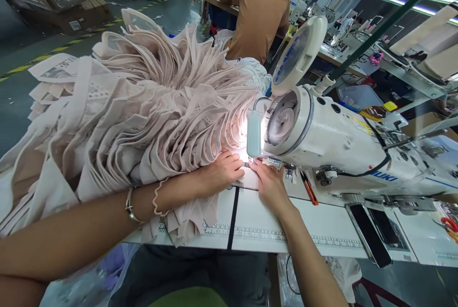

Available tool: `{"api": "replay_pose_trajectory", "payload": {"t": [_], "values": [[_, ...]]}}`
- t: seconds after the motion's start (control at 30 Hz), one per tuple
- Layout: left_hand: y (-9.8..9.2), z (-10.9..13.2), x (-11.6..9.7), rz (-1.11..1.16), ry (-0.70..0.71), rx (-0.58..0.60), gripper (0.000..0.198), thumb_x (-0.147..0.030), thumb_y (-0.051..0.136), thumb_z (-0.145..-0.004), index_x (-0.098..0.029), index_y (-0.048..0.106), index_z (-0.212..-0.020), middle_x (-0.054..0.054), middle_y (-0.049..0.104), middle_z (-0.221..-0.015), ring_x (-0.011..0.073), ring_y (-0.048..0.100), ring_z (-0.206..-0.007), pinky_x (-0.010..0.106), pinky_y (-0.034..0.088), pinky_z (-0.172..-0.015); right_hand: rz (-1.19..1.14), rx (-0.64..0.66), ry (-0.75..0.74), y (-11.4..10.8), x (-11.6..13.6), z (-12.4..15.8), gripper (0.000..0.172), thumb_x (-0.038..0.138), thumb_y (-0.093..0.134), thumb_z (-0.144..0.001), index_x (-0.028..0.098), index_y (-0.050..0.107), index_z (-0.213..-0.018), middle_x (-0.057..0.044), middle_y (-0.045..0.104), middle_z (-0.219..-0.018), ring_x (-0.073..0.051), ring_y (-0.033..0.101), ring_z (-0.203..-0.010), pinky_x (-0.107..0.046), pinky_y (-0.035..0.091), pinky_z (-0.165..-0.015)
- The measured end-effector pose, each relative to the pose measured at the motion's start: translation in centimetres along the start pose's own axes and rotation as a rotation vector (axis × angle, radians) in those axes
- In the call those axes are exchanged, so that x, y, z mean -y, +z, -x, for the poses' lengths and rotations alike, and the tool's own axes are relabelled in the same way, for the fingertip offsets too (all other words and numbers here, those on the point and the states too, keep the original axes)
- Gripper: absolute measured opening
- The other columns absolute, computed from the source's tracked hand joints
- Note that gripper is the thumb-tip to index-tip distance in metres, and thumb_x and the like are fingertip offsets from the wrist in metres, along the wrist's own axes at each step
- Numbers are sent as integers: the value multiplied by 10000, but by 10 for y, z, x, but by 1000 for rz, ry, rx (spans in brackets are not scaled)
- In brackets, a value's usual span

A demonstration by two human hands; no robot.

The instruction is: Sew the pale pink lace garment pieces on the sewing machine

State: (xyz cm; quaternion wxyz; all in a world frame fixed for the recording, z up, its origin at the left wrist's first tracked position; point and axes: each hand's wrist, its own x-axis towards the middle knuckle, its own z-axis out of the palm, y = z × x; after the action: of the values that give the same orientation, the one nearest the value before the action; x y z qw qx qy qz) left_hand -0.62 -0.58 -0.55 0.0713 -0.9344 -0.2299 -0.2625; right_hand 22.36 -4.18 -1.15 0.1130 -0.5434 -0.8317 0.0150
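My left hand [226, 169] has its fingers curled at the edge of a pale pink fabric piece [249, 178], just left of the needle area of a white sewing machine [307, 130]. Close by on the right, my right hand [269, 184] presses the same piece with its fingertips, beside the presser foot. The needle itself is lost in glare behind a small lamp [254, 134]. A large heap of pale pink garments [143, 121] covers the table left of the machine, against my left forearm.
Orange-handled snips [309, 189] lie right of my right hand. Two phones [369, 234] [384, 226] rest near the table's front edge [322, 246]. Red-handled scissors [450, 223] are at the far right. A person in a brown shirt [259, 11] sits ahead. A green pole [393, 21] slants above the machine.
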Motion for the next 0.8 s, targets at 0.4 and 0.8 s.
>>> {"api": "replay_pose_trajectory", "payload": {"t": [0.4,0.8], "values": [[-1,-3,-4,-174,-18,34,277,45,458,-892,-177,510,-735,-1,539,-665,173,490,-673,330,365,-773,93,172,74,-6,7,-3,637,6,276,-866,172,539,-1422,-119,609,-1414,-280,532,-1255,-516,312,-1117],[20,-17,6,-103,-282,222,196,49,529,-796,-133,601,-801,80,631,-769,276,634,-748,431,448,-761,215,167,283,-18,20,-24,554,34,344,-876,250,654,-1282,-100,722,-1016,-265,604,-956,-404,401,-925]]}}
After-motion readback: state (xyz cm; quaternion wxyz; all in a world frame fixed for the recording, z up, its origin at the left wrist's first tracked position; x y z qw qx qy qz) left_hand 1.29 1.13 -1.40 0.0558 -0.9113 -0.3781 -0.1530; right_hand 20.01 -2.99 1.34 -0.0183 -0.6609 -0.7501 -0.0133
